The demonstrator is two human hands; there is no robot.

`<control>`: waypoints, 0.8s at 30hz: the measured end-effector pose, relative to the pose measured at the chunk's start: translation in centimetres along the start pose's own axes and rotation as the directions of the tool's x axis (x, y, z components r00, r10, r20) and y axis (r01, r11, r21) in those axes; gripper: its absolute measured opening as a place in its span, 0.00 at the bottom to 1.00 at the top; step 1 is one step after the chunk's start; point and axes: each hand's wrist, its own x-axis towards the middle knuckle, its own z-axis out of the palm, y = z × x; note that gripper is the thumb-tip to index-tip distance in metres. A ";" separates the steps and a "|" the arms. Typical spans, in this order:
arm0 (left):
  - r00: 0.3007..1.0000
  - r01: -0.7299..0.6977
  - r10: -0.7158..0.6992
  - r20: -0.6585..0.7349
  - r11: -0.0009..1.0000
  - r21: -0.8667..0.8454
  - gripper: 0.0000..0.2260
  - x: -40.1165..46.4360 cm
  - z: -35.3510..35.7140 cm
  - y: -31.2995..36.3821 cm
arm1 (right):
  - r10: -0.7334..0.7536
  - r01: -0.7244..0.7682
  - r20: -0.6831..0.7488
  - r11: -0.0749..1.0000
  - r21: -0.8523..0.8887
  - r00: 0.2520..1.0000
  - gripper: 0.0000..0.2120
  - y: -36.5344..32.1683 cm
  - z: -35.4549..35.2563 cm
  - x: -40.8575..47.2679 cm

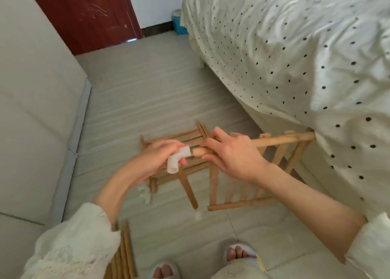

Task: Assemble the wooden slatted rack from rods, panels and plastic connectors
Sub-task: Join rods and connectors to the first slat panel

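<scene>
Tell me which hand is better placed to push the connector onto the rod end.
Left. The left hand already holds the white elbow connector with its open socket right at the rod tip. The right hand grips the rod just behind that tip, so it likely only steadies it.

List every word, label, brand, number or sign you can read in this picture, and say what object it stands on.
None: no text is readable. The white plastic elbow connector, the round wooden rod, the dark red door and the polka-dot bedcover show no lettering.
</scene>
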 end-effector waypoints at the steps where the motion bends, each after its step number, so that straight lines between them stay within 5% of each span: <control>1: 1.000 -0.011 0.012 -0.006 1.000 0.028 0.06 -0.9 0.0 -1.0 | -0.038 0.039 0.022 0.998 -0.049 0.999 0.12 -0.6 -0.2 0.2; 6: 0.991 -0.130 0.129 0.023 0.947 0.294 0.07 -4.5 -0.4 -4.7 | -0.119 0.128 0.101 0.988 -0.083 0.988 0.13 -4.2 0.9 -0.3; 13: 0.983 -0.031 -0.073 0.166 0.835 0.549 0.12 -6.9 -1.9 -9.3 | -0.251 0.236 0.349 0.968 0.086 0.903 0.15 -8.5 5.8 -1.7; 17: 0.941 -0.007 -0.195 0.278 0.806 0.592 0.12 -6.7 -3.1 -8.9 | -0.216 0.138 0.473 0.971 0.194 0.854 0.16 -8.6 6.3 -0.6; 24: 0.854 -0.051 -0.335 0.398 0.707 0.705 0.16 -6.0 -2.9 -7.3 | -0.219 0.181 0.471 0.975 0.126 0.854 0.13 -8.5 7.0 -0.2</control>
